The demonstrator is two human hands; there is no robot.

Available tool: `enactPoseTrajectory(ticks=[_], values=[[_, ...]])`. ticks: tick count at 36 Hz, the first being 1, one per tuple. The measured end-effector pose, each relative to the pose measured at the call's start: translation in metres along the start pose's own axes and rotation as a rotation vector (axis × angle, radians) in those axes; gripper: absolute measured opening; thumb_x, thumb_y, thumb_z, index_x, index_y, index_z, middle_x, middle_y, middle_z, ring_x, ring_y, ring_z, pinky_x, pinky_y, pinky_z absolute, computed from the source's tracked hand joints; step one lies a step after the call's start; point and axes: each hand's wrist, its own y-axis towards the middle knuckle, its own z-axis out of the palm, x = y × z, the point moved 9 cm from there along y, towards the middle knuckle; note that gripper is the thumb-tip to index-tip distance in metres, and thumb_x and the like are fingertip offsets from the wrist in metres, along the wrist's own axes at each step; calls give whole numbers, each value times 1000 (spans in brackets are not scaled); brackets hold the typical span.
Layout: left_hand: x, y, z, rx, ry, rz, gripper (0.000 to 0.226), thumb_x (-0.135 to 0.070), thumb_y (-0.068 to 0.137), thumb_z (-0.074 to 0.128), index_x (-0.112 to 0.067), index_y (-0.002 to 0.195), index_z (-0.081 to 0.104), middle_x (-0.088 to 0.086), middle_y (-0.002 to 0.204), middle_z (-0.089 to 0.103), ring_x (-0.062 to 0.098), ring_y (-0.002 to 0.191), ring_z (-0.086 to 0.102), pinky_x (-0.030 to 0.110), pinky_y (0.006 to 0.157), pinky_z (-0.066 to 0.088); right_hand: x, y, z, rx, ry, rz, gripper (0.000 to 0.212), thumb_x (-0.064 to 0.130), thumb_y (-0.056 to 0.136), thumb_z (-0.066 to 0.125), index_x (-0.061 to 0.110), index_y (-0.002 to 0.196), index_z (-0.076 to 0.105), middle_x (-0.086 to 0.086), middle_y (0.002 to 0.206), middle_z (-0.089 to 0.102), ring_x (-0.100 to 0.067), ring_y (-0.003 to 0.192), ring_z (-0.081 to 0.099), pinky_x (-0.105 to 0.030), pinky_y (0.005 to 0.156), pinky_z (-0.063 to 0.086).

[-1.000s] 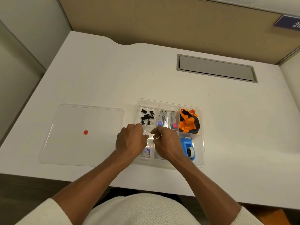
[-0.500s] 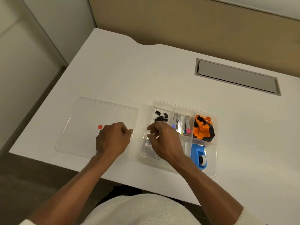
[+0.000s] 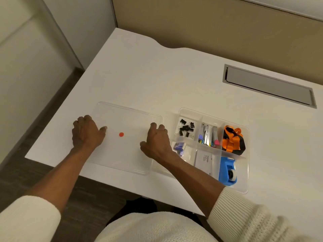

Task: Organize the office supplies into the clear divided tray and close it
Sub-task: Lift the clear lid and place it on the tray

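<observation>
both hands are sitting on the clear lid [image 3: 125, 137], left of centre in the frame — my left hand [image 3: 86, 133] is curling over its left edge and my right hand [image 3: 157, 141] over its right edge, well apart from each other. i cannot tell whether the fingers are already gripping the rim or only resting on it. the lid is lying flat on the white desk [image 3: 174, 81], a red dot [image 3: 121, 134] marking its middle.

just to its right, in the lower right of the frame, the clear divided tray [image 3: 243, 189] is standing open and looking full: black binder clips [image 3: 186, 130], metal staple removers [image 3: 208, 135], an orange and black lanyard [image 3: 233, 141], a blue tape dispenser [image 3: 228, 171], a white card box [image 3: 204, 161] and a small purple item [image 3: 179, 147].

i am judging the lid placement as the risky part. the lanyard is mounding up and may be rising above the rim — if so, the lid could rock and not seat. thin clear plastic is slippery and flexes, so a light pinch may be letting it slide. my right forearm is crossing the tray's near-left corner, so lifting carelessly could be nudging the tray toward the desk edge at the bottom.
</observation>
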Motion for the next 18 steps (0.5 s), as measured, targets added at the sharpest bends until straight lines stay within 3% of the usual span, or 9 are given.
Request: enactPoseTrajectory(ticks=[3,6,8,13,18], values=[[7,7,9,50,6,-30,88,-54,86,73,7,140,40,28,140,48,45,130,46,57,102,46,-1,3,18,72,10,64,60,23,81,73,-1,127,41,-26,122,48,-41,113,47,-34,82,36],[5,7,12,45,-24,-37,97,-63,86,68,7,144,33,28,144,44,44,133,44,57,103,45,-2,4,26,89,-7,125,77,27,80,73,0,140,33,-27,135,39,-42,124,40,-44,94,49],[3,7,12,33,-55,-55,100,-67,86,65,6,146,31,28,145,43,43,134,43,57,102,46,-2,4,25,65,-28,158,85,31,78,74,3,145,29,-24,136,38,-41,127,37,-48,96,50],[-2,11,11,27,0,-45,89,-66,88,63,5,137,43,26,139,46,41,132,42,56,97,48,-4,7,20,16,64,258,86,30,76,75,8,144,26,-18,131,37,-37,124,36,-47,91,46],[3,21,9,47,-41,-106,96,-64,81,73,4,140,40,27,144,42,42,136,38,59,99,45,-4,14,14,4,248,418,78,32,79,77,13,139,31,-18,137,34,-37,131,33,-47,98,44]])
